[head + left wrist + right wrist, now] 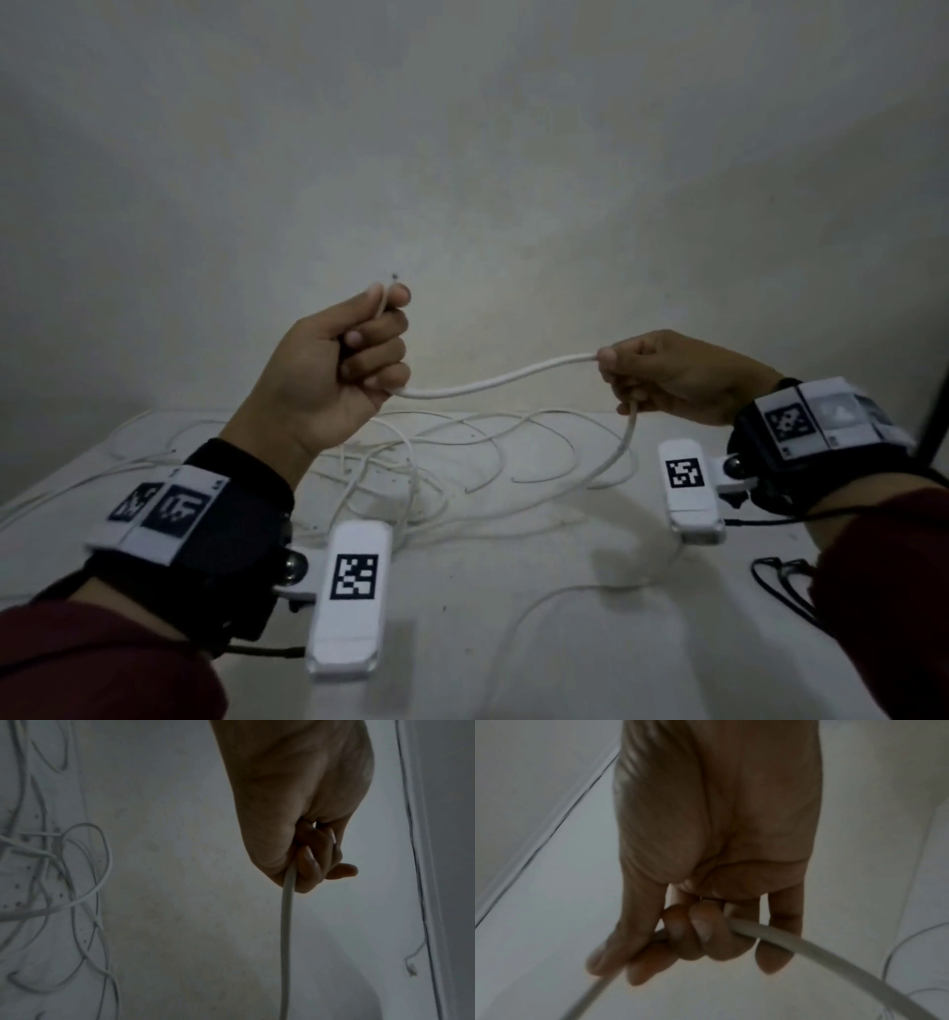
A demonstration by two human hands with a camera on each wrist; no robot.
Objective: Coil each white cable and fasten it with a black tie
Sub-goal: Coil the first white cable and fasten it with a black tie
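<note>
A white cable (pixel 493 380) sags in the air between my two hands above the white table (pixel 513 616). My left hand (pixel 354 354) is fisted round it near one end, and the tip sticks up past the thumb. In the left wrist view the cable (pixel 286 933) leaves the curled fingers (pixel 312 866) downward. My right hand (pixel 647 375) grips the cable farther along, and from there it drops to the table. The right wrist view shows the cable (pixel 808 949) passing under the curled fingers (pixel 700 929). A black tie (pixel 780 580) lies at the table's right edge.
A tangle of several loose white cables (pixel 436 462) covers the far middle of the table, below and behind my hands. More strands trail off to the left (pixel 102 473), and one curves across the near middle (pixel 554 601). A pale wall (pixel 462 180) rises behind.
</note>
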